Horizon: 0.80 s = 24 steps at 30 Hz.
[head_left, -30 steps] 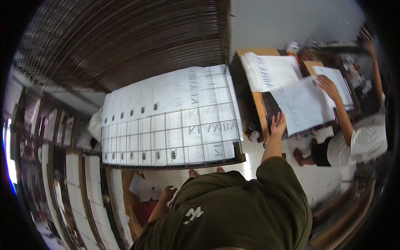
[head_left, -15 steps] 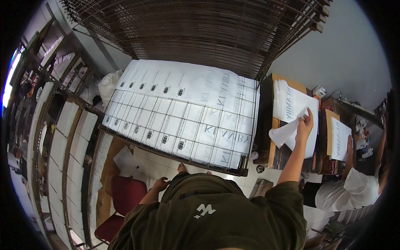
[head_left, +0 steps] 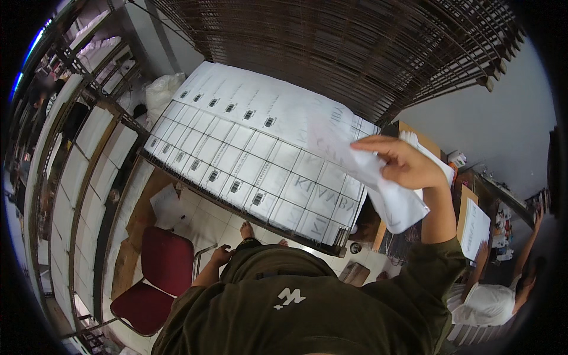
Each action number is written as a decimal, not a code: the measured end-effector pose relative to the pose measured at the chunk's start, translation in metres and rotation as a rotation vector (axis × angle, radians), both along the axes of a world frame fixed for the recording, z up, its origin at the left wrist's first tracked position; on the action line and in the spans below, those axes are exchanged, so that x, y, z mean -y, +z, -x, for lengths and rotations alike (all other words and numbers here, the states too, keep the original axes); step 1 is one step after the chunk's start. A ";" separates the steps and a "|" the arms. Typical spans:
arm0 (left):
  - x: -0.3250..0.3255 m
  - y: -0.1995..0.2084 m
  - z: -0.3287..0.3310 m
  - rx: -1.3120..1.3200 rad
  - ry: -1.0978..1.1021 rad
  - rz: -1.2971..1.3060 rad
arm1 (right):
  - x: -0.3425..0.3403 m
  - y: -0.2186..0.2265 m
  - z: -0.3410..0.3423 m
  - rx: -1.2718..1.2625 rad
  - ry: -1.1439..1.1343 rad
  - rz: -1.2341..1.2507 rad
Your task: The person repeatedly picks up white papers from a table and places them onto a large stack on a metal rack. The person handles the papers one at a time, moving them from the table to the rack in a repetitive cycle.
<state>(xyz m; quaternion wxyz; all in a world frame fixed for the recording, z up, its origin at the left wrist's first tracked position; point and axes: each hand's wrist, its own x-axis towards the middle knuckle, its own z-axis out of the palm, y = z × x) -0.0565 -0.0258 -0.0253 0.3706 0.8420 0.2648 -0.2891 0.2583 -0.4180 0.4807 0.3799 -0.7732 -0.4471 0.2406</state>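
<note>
A limp white printed sheet (head_left: pixel 390 198), possibly a thin bag, hangs from my right hand (head_left: pixel 408 163). The fingers pinch its upper part, and its far end reaches over the right side of the wire rack (head_left: pixel 269 157). White sheets (head_left: pixel 231 89) with dark lettering and small dark label blocks lie in overlapping rows on the rack, some under the wire grid. My left hand (head_left: pixel 222 255) hangs low beside my body, holding nothing, its fingers loosely apart.
Many raised wire racks (head_left: pixel 331 53) are stacked behind the lowered one. A dark workbench (head_left: pixel 393 239) with more white sheets stands right; beyond it a person in a white shirt (head_left: pixel 485 305) works at another board. A red chair (head_left: pixel 167 260) and shelving (head_left: pixel 83 177) stand left.
My right hand has lifted the printed sheet off the bench pile and carried it left to the rack's right side. The view has turned and shifted; my left hand stays low.
</note>
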 end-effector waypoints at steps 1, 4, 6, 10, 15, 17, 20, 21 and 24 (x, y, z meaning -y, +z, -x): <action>0.001 0.005 0.002 -0.017 0.020 -0.004 | 0.000 0.004 -0.009 0.096 0.017 -0.047; -0.001 0.020 0.010 -0.060 0.062 -0.041 | 0.013 -0.016 -0.043 -0.033 -0.271 -0.274; -0.011 0.021 0.013 -0.052 0.058 -0.072 | 0.039 -0.049 -0.062 -0.151 -0.525 -0.407; -0.015 0.046 0.020 -0.079 0.092 -0.112 | 0.073 -0.182 -0.105 -0.136 -0.951 -0.605; -0.002 0.067 0.038 -0.121 0.096 -0.091 | 0.095 -0.362 -0.147 -0.214 -1.166 -0.743; 0.000 0.066 0.049 -0.124 0.069 -0.095 | 0.090 -0.388 -0.162 -0.250 -1.214 -0.755; 0.005 0.071 0.064 -0.146 0.091 -0.111 | 0.081 -0.408 -0.181 -0.206 -1.278 -0.640; 0.006 0.078 0.064 -0.145 0.098 -0.117 | 0.086 -0.417 -0.191 -0.170 -1.277 -0.653; 0.005 0.084 0.074 -0.186 0.205 -0.074 | 0.086 -0.427 -0.207 -0.179 -1.289 -0.651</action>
